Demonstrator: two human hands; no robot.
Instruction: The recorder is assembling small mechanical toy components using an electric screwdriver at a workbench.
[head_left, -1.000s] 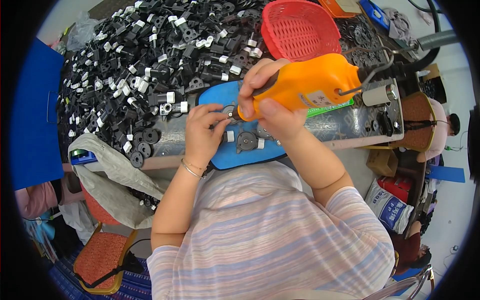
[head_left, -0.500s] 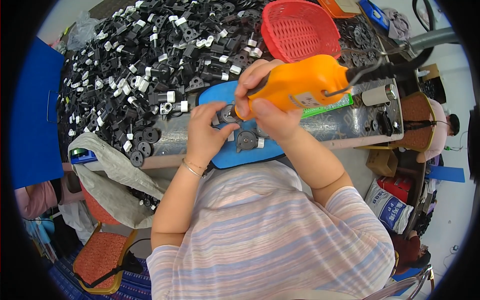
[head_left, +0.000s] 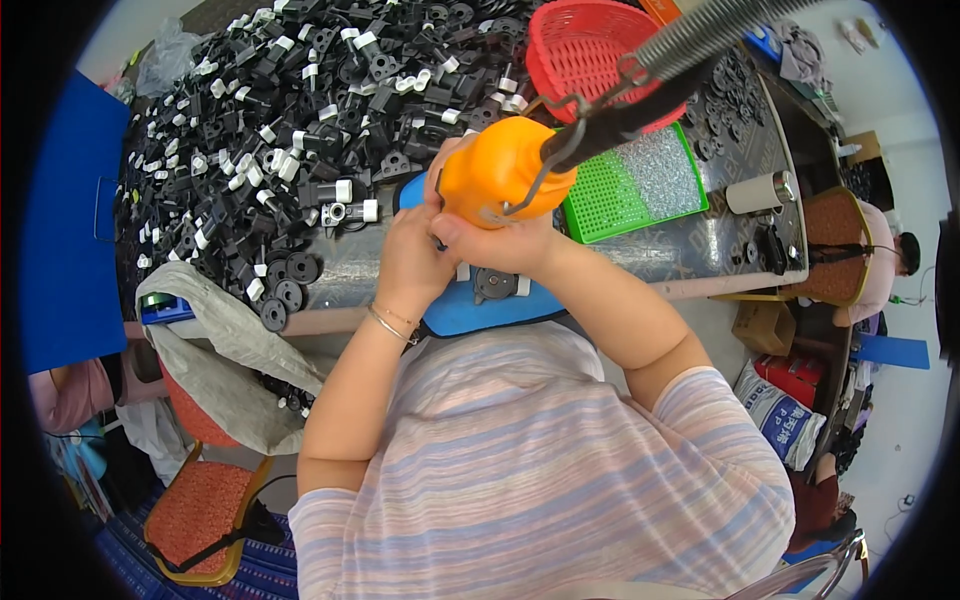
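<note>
My right hand (head_left: 505,246) is wrapped round an orange electric screwdriver (head_left: 492,178) hanging from a coil spring (head_left: 690,42). The tool stands nearly upright, and its tip is hidden beneath its body. Close against it, my left hand (head_left: 412,252) has its fingers curled in under the tool. What they grip is out of sight behind the right hand. Both hands are over a blue mat (head_left: 455,318). Just below the right hand, a round dark plastic part (head_left: 493,285) with a white piece lies on the mat.
A large heap of black and white plastic parts (head_left: 300,130) covers the table's left and back. To the right are a green tray of small metal pieces (head_left: 655,175), a red basket (head_left: 580,50) and a pale cylindrical flask (head_left: 755,192). Dark discs (head_left: 288,294) lie near the front edge.
The screwdriver has swung from a slanted position to nearly upright and moved left, uncovering the green tray. My right hand has come up against my left, whose fingers are now mostly hidden.
</note>
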